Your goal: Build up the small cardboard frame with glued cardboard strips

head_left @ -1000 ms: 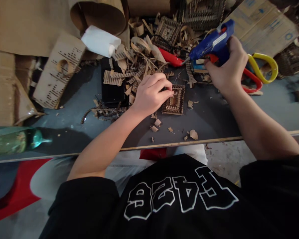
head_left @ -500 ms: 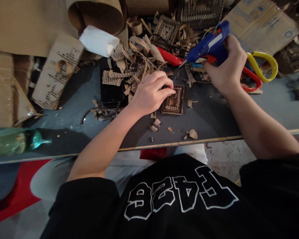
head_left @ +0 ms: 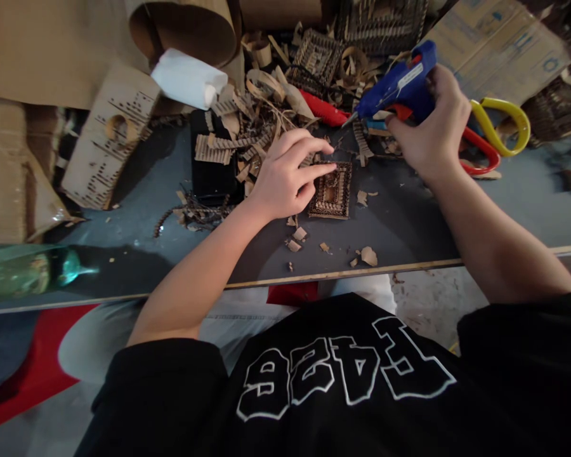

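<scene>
Head view: left hand (head_left: 285,181) fingers spread on frame (head_left: 334,198); right hand (head_left: 431,130) fingers grip glue gun (head_left: 400,82)

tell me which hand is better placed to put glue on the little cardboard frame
Right, probably. The right hand already grips the blue glue gun, nozzle aimed toward the small cardboard frame. The left hand rests fingertips on the frame's edge, steadying it.

Setting: a craft workshop, probably home-based. Evidence: dark tabletop (head_left: 409,216) littered with cardboard strips (head_left: 252,127), blue glue gun (head_left: 400,82), scissors (head_left: 495,136), rolled corrugated cardboard (head_left: 185,25), and woven cardboard pieces (head_left: 316,57) stacked behind.
</scene>
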A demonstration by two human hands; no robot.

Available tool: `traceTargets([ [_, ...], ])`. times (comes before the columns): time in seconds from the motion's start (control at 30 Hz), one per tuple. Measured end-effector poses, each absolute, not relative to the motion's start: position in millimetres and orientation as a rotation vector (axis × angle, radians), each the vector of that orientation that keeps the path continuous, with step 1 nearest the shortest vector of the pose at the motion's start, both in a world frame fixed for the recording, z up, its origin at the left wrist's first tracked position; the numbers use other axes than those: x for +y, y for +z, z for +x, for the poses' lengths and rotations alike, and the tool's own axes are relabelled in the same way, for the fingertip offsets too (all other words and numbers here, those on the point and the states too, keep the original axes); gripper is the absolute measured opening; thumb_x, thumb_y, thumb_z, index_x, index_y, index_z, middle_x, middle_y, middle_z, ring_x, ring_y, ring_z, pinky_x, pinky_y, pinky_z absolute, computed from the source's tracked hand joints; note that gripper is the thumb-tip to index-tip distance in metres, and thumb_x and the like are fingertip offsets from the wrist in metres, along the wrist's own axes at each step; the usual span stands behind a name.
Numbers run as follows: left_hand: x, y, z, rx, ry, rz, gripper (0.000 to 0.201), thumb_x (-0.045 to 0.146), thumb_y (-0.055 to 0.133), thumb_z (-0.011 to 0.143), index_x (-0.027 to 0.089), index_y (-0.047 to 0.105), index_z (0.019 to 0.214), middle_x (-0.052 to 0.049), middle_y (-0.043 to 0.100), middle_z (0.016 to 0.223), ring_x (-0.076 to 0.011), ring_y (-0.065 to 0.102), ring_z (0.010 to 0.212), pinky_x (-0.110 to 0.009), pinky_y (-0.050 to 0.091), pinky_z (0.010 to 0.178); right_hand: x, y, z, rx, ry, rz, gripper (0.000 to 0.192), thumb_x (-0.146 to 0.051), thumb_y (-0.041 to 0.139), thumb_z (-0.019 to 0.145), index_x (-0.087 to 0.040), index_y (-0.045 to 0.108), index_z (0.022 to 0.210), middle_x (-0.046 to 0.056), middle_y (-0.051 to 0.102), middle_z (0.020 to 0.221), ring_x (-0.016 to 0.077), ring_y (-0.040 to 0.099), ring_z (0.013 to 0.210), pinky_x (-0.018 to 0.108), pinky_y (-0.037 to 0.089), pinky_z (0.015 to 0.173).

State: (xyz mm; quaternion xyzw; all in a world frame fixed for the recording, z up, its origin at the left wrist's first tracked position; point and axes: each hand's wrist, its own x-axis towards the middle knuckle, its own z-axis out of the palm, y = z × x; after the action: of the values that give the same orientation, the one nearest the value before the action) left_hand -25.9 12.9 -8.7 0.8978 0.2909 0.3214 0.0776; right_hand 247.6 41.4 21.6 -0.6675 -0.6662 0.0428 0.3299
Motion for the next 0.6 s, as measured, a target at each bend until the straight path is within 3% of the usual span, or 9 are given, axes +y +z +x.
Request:
traceTargets([
  [0.1,12,-8,-28,0.91,1.008,2.694,0.02,0.037,0.058,0.093,0.029,0.072,0.105,-0.009,0.069,0.118,-0.0335,0.058,0.123,-0.06,0.048,0.106,41,23,248,-1.746,0.185,-1.885,0.083,-0.024,0.078,0.073,-0.011,0.041,0.146,0.015,0.061,0.133,0.0282,0.053,0.123,0.044,0.041,0.107],
  [0.17,12,-7,-29,0.913,1.018,2.696,0.022,0.045,0.061,0.091,0.027,0.073,0.095,-0.01,0.069,0.111,-0.0338,0.059,0.121,-0.058,0.049,0.104,39,24,248,-1.76,0.16,-1.96,0.084,-0.026,0.077,0.073,-0.012,0.041,0.147,0.015,0.061,0.134,0.0322,0.05,0.128,0.051,0.038,0.109],
  [0.23,12,-7,-29,0.89,1.003,2.704,0.029,0.055,0.066,0.088,0.026,0.073,0.088,-0.011,0.068,0.108,-0.0341,0.06,0.118,-0.058,0.05,0.103,34,28,246,-1.84,-0.002,-1.862,0.069,-0.03,0.074,0.075,-0.018,0.054,0.14,0.013,0.061,0.134,0.0341,0.05,0.13,0.057,0.034,0.111],
  [0.33,14,-5,-29,0.866,0.94,2.716,0.037,0.063,0.071,0.081,0.026,0.074,0.086,-0.011,0.067,0.107,-0.035,0.06,0.118,-0.057,0.048,0.105,20,35,239,-2.098,-0.236,-1.335,0.028,-0.044,0.064,0.085,-0.033,0.076,0.109,0.006,0.062,0.132,0.0298,0.052,0.129,0.057,0.034,0.111],
  [0.43,16,-3,-30,0.875,0.858,2.722,0.042,0.068,0.073,0.077,0.027,0.075,0.089,-0.011,0.067,0.109,-0.0364,0.059,0.121,-0.058,0.047,0.106,5,38,229,-2.35,-0.121,-0.99,0.021,-0.049,0.061,0.088,-0.04,0.079,0.091,-0.004,0.058,0.14,0.0286,0.049,0.133,0.055,0.037,0.112],
  [0.6,17,1,-32,0.82,0.802,2.708,0.042,0.068,0.072,0.079,0.028,0.075,0.091,-0.008,0.065,0.111,-0.037,0.058,0.124,-0.059,0.045,0.108,-2,32,222,-2.422,-0.001,-0.881,0.017,-0.046,0.065,0.088,-0.039,0.081,0.087,-0.008,0.054,0.146,0.0335,0.047,0.135,0.059,0.036,0.111],
])
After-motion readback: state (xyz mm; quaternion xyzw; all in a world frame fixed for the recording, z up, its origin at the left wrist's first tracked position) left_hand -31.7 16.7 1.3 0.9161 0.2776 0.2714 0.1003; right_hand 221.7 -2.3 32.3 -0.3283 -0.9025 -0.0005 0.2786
